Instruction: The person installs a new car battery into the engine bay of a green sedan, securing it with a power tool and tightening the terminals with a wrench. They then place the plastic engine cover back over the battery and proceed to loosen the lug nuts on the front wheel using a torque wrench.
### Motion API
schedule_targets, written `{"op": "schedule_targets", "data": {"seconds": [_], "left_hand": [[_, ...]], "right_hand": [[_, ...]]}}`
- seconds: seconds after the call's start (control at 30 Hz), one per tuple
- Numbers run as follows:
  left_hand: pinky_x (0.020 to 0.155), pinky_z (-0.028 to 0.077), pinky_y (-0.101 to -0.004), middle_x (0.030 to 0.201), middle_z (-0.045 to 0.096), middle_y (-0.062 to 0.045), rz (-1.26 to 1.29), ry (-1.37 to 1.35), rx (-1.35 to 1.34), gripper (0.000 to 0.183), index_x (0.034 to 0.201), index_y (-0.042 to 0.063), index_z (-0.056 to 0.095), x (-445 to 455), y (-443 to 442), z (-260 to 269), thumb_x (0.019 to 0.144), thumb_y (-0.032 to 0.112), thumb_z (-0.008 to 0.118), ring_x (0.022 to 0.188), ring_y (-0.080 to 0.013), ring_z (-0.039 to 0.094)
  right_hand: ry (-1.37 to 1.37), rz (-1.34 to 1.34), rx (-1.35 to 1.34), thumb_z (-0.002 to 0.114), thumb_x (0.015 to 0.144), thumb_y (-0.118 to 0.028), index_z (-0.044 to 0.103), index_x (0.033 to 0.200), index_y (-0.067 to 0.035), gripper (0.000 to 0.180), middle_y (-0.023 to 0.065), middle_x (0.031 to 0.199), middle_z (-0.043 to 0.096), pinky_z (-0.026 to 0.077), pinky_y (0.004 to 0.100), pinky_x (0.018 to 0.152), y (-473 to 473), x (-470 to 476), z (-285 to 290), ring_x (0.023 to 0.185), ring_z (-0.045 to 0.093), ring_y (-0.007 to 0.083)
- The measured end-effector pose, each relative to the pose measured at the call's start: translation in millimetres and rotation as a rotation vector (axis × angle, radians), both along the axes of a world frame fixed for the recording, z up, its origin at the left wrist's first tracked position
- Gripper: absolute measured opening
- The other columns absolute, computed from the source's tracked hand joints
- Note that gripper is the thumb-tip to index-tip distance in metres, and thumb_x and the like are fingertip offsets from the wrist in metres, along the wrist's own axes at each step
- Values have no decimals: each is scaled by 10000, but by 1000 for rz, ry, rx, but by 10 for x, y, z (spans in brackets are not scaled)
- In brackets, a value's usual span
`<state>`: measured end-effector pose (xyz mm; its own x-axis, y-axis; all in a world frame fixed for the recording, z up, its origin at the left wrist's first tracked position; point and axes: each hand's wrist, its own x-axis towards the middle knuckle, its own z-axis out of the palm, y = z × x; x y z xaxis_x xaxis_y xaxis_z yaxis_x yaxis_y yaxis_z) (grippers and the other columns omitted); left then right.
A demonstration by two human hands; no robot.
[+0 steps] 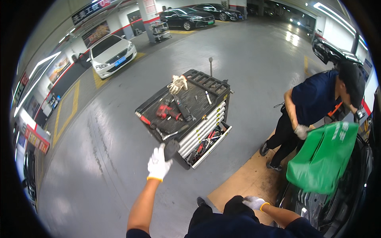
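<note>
My left hand [159, 164], in a white knit glove with a yellow cuff, has its fingers and thumb around a round black object [171, 149] at the near corner of a tool trolley [205, 131]. What that object is I cannot make out. Also gloved, my right hand [254, 203] lies against the thigh of my black trousers [236, 205]; its fingers are partly hidden. On the trolley's ribbed black top are a red cordless power tool [166, 111], a black cordless ratchet [183, 109], a chrome ratchet [178, 131] and a pair of work gloves [178, 84].
The trolley's lowest drawer [211, 147] stands pulled out, full of hand tools. At right, a co-worker [315, 95] holds a green fender cover [324, 157] over an open engine bay [315, 205]. Cardboard [238, 190] covers the floor there. A white car [112, 55] is parked beyond.
</note>
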<state>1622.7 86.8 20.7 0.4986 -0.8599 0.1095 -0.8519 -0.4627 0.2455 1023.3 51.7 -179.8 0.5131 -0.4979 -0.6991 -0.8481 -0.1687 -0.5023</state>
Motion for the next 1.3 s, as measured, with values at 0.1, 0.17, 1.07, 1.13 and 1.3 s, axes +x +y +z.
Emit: {"op": "schedule_targets", "data": {"seconds": [0.1, 0.17, 1.07, 1.13, 1.3], "left_hand": [[1075, 581, -572, 1390, 651, -170, -136, -241, 114, 946, 1715, 156, 487, 734, -1274, -6, 919, 348, 961, 1242, -415, 715], [1015, 586, -556, 1341, 684, -172, -170, -356, 210, 923, 1684, 109, 509, 1123, -1901, -90, 912, 327, 966, 1215, -399, 726], [1322, 330, -847, 1796, 441, -379, -408, -244, 230, 1026, 1793, 37, 428, 1519, -1882, -1593, 1097, 746, 683, 1656, -684, 371], [1316, 346, -847, 1782, 453, -387, -426, -230, 212, 1022, 1791, 23, 422, 1492, -1915, -1593, 1106, 737, 677, 1648, -688, 384], [1299, 387, -841, 1762, 482, -386, -460, -241, 175, 1006, 1789, -8, 412, 1422, -1927, -1463, 1125, 700, 678, 1627, -683, 430]], "right_hand": [[-147, 77, -54, 574, 1179, -574, 685, 1614, -56, 686, 266, 1567, 745, 528, 511, 1278, -478, 918, 77, 1491, 686, 453], [-123, -7, 16, 574, 1177, -567, 679, 1618, -63, 678, 274, 1557, 745, 518, 512, 1286, -801, 1366, -228, 1508, 669, 457], [-378, -1311, 406, 878, 974, -335, 723, 1471, 74, 662, 234, 1276, 845, 645, 448, 995, -4478, 3930, -4634, 1120, 814, 315], [-404, -1386, 446, 867, 972, -312, 727, 1469, 75, 645, 226, 1269, 848, 646, 439, 986, -4350, 3648, -4712, 1106, 814, 309], [-226, -1229, 268, 817, 1047, -394, 615, 1617, 78, 767, 334, 1493, 764, 560, 486, 1202, -4006, 3104, -4605, 1428, 729, 472]]}}
